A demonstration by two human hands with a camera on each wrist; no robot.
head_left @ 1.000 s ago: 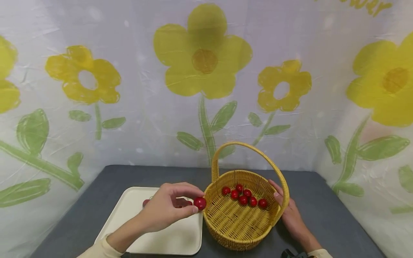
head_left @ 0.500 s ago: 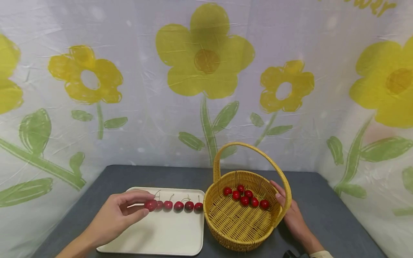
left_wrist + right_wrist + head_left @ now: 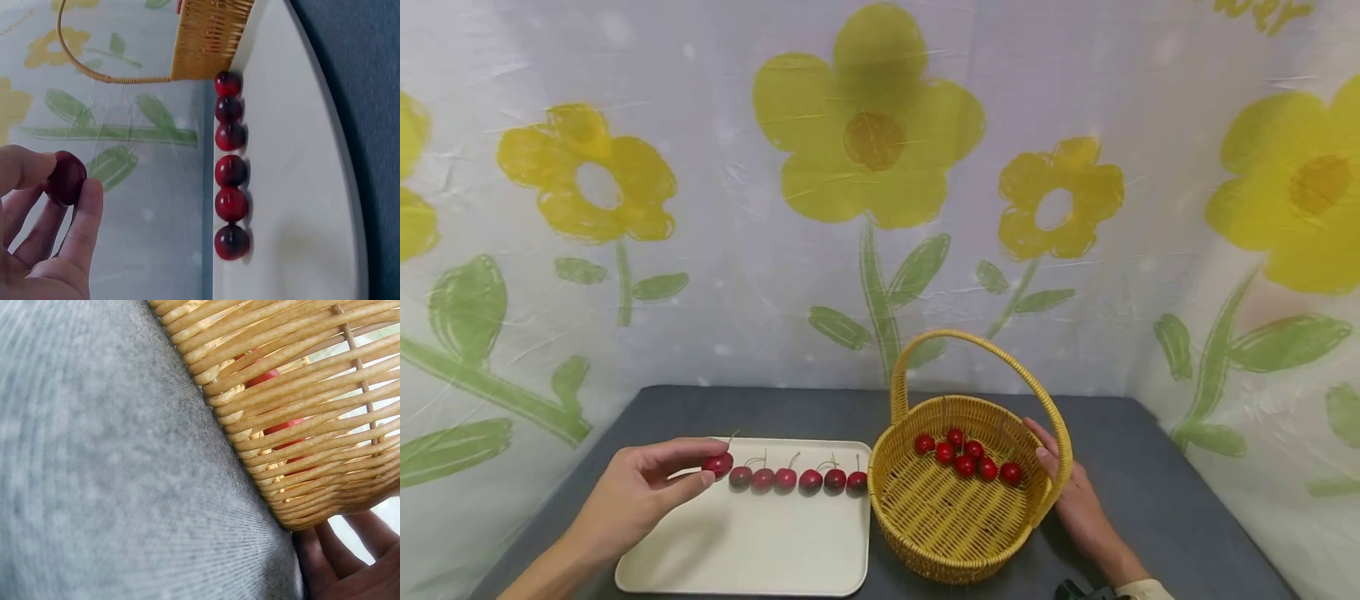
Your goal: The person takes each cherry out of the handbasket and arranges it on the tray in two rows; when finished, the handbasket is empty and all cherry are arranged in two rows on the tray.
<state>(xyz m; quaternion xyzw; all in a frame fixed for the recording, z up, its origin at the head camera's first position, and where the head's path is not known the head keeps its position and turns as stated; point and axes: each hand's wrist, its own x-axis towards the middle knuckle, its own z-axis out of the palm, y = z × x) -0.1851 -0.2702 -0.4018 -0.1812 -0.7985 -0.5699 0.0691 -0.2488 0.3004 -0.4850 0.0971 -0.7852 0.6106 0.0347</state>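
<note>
Before flowered cloth (image 3: 737,275), a cherry (image 3: 718,465) sits between pinching left fingers (image 3: 674,451).

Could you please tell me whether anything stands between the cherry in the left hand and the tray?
Apart from the left hand itself, nothing visible does: the left wrist view shows no other object in the gap from the cherry to the tray. In the head view, the row of cherries lies just to the right.

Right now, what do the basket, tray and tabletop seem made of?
Basket: woven strands, faintly glossy; rattan or plastic imitation, I can't tell which.
Tray: probably plastic; smooth, pale, with a thin rounded rim.
Tabletop: seemingly cloth-covered; matte grey with a fine, threadlike grain close up.
</note>
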